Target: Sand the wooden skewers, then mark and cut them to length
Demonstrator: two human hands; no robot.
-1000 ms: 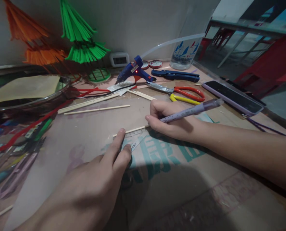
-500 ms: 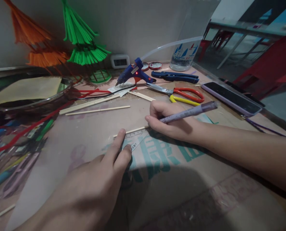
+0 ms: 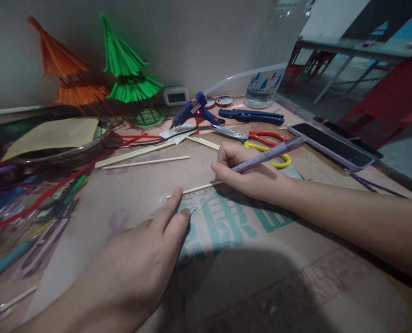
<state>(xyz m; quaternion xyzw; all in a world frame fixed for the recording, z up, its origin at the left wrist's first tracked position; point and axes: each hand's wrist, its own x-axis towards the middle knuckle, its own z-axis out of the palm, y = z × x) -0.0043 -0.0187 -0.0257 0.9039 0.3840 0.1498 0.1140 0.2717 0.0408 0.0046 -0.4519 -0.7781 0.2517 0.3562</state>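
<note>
And the thin wooden stick lies along the clear triangular ruler, pinned beneath the left hand, index finger and thumb apart; at its other end, the right hand pinches a purple pen, scissors just beyond!

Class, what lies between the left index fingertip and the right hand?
In the head view, a thin wooden stick spans the gap from the left hand to the right hand, with a clear, graduated set square alongside.
</note>
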